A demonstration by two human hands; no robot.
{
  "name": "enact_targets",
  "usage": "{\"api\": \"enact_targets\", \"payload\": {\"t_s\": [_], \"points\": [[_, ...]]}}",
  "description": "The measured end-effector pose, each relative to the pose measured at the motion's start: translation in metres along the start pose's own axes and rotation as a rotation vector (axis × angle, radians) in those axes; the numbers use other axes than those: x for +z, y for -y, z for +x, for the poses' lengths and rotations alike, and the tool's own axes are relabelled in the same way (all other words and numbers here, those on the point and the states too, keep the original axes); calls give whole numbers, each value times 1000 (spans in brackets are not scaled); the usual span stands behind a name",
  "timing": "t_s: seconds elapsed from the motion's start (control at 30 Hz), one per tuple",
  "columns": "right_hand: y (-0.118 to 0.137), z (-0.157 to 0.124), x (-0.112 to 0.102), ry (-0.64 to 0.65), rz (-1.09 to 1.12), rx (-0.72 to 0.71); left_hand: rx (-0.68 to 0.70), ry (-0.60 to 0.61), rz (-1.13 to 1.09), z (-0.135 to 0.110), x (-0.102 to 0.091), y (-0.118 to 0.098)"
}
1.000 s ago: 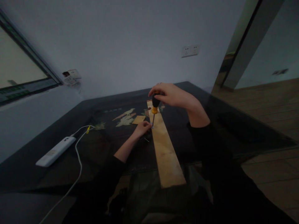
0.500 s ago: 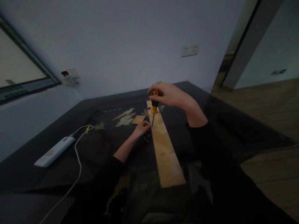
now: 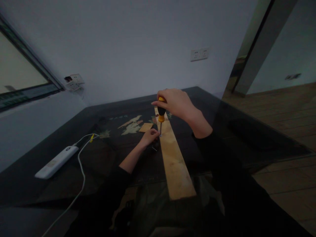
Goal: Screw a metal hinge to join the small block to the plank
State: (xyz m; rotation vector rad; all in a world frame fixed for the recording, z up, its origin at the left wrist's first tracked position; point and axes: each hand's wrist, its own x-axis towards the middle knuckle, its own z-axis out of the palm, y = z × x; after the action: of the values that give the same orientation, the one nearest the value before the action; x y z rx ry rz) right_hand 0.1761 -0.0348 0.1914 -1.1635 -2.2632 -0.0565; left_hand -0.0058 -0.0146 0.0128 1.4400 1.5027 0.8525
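One wooden board [image 3: 175, 164], near end short of six o'clock, far end twelve; left hand [image 3: 150, 136], fingertips pinched at its nine-o'clock edge, contents unclear; yellow-black screwdriver [image 3: 161, 113], tip at that edge; right hand [image 3: 178, 102], curled around handle, one o'clock from tip

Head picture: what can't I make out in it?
All in the head view:
Metal piece beside the left hand: too small to identify.
Screwdriver handle: partly covered by the right hand.
White cable: lower end cut off by the bottom edge.
Faint table marks: too small and dim.
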Motion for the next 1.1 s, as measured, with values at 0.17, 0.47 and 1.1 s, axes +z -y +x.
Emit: {"api": "enact_targets", "payload": {"t_s": [0.17,0.47,1.1], "points": [[-15,3,-4,83,172,-216,29,-3,15,0,-2,4],[-3,2,-2,8,20,-39,40,-11,12,0,-1,4],[-9,3,-5,53,50,-68,38,4,3,1,-2,7]]}}
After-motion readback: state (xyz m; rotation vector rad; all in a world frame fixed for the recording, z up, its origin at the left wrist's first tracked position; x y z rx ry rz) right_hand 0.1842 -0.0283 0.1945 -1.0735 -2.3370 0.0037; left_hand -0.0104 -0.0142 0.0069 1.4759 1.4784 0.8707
